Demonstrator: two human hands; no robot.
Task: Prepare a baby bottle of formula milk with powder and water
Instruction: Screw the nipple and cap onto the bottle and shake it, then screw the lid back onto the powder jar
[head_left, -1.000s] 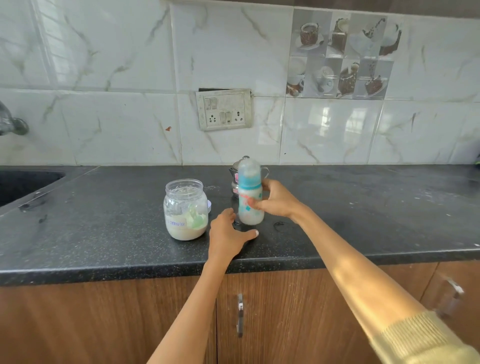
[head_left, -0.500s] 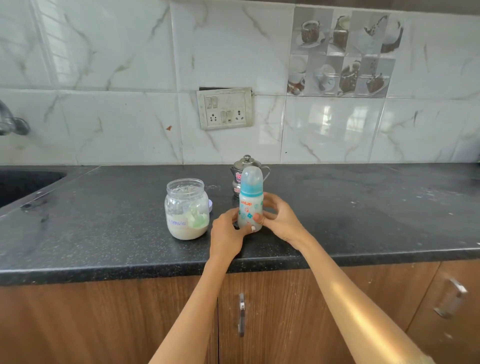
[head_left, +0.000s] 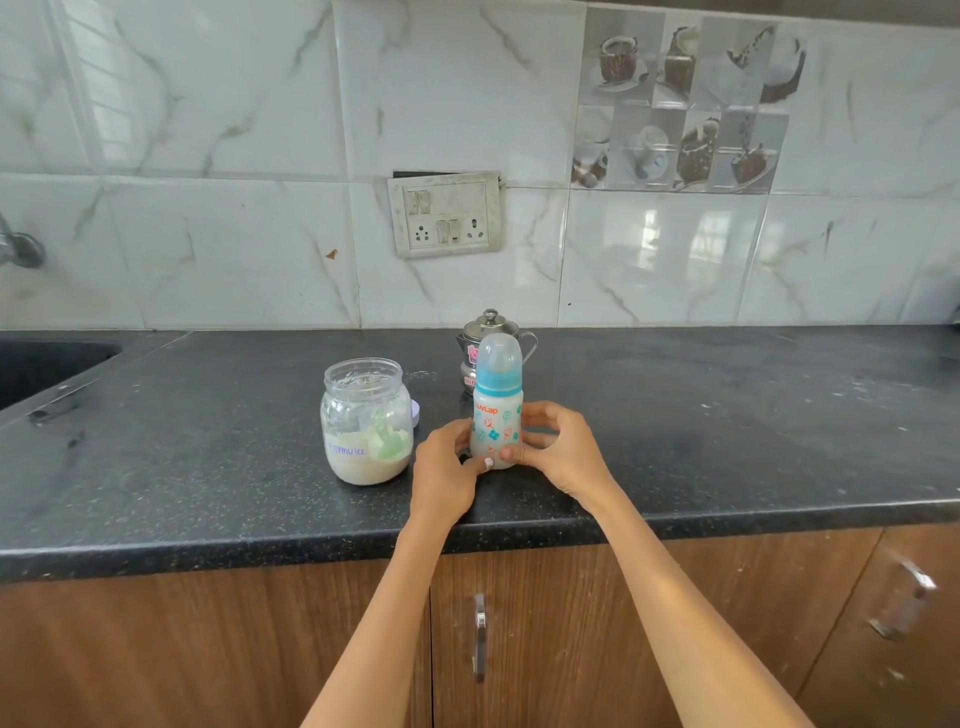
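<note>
Hands meet around a baby bottle (head_left: 497, 415) standing upright near the front edge of a dark speckled desk (head_left: 727, 441): the left hand (head_left: 444, 475) curls around its lower left side, the right hand (head_left: 558, 452) around its lower right, thumbs touching in front near the base. The bottle, capped with a clear dome over a blue collar, holds milky liquid. Just left of the left hand stands an open formula jar (head_left: 367, 422) with a green scoop inside. A small steel pot (head_left: 480, 345) sits directly behind the bottle.
</note>
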